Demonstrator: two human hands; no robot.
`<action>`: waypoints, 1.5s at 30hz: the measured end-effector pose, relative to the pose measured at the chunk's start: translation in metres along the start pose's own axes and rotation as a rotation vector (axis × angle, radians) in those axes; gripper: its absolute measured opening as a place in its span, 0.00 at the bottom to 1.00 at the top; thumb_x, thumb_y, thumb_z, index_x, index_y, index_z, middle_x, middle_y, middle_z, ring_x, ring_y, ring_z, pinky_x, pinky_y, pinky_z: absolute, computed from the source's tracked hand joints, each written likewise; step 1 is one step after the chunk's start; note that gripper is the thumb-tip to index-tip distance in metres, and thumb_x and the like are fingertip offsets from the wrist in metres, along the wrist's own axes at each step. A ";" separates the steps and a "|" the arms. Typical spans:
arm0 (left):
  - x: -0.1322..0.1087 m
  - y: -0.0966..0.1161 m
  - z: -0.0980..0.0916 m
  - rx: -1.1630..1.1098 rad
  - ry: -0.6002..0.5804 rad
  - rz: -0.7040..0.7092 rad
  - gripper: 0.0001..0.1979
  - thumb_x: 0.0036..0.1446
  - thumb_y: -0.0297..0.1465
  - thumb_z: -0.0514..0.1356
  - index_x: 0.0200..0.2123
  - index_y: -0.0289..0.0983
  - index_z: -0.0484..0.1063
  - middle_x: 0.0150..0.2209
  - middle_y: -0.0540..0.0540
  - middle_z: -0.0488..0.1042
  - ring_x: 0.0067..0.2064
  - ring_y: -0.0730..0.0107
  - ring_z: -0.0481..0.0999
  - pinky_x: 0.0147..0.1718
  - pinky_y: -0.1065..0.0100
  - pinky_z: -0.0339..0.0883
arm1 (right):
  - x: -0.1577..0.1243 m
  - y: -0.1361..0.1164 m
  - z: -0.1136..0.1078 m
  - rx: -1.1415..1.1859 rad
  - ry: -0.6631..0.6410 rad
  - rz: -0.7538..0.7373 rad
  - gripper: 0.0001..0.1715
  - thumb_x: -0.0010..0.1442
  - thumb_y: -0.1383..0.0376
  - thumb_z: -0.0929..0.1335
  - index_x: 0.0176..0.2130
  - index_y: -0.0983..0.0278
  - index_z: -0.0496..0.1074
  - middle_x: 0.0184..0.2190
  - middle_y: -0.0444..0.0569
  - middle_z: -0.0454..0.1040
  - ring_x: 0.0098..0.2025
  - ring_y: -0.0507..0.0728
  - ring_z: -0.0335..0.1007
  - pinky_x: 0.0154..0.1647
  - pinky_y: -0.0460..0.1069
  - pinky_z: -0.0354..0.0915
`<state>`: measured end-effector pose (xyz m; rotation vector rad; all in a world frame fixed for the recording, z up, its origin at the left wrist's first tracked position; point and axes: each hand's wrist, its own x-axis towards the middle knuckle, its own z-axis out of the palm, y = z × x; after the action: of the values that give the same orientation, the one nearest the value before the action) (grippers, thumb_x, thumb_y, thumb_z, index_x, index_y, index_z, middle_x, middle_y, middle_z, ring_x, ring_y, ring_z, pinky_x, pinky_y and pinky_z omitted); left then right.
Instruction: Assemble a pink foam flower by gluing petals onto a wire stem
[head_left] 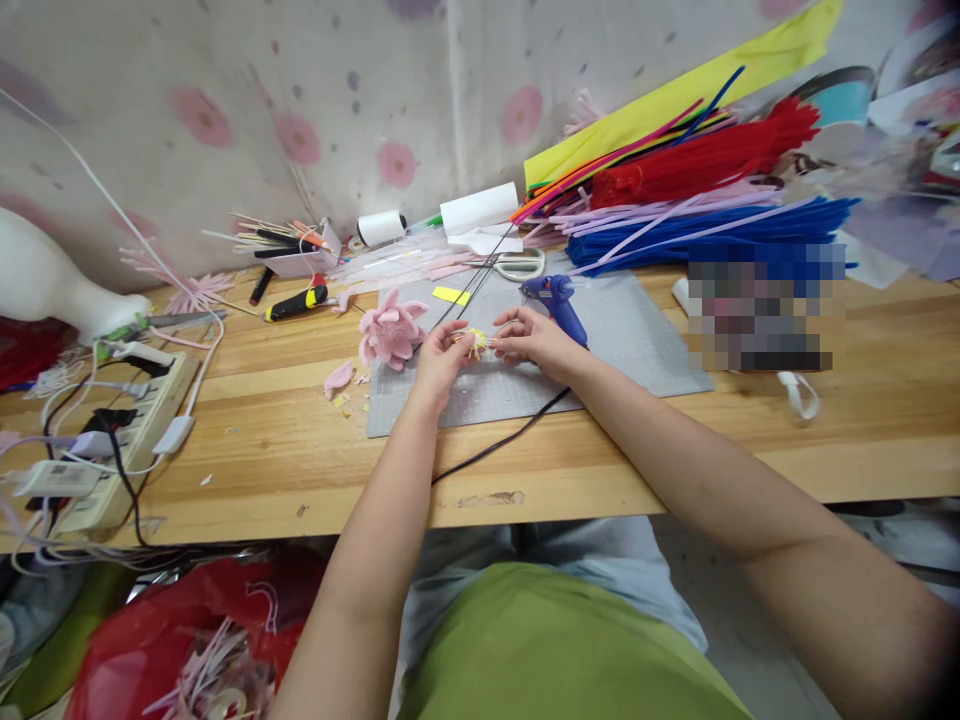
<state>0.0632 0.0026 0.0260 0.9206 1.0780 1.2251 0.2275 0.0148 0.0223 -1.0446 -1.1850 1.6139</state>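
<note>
Between my hands is a small yellow and white fringed flower centre [477, 344], its strands spread outward. My left hand [442, 358] is closed on it, thumb and fingers pinching its left side. The fingertips of my right hand [534, 342] are pinched together at its right edge; the exact grip is too small to make out. Thin dark wires [480, 272] slant up and away from beside my left fingers. Just left of my left hand lies a pink fuzzy flower [391, 330]. A blue glue gun [559, 305] rests behind my right hand.
A grey cutting mat [637, 340] lies under my hands, with scissors [520, 264] and a yellow strip [451, 296]. Blue pipe cleaners [712, 232] and red ones [697, 160] are heaped behind. A utility knife [296, 303] and power strip [127, 450] sit left. A black cord [502, 440] crosses the front.
</note>
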 end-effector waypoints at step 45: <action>0.003 0.001 0.009 -0.141 0.137 -0.130 0.13 0.45 0.26 0.67 0.33 0.34 0.67 0.27 0.51 0.74 0.27 0.78 0.73 0.33 0.72 0.68 | 0.002 0.002 0.016 0.116 0.048 0.095 0.28 0.44 0.72 0.75 0.41 0.61 0.59 0.25 0.40 0.70 0.25 0.50 0.70 0.30 0.48 0.70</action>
<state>0.0719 0.0055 0.0291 0.6562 1.1258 1.2523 0.2116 0.0120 0.0234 -1.0731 -1.0108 1.7007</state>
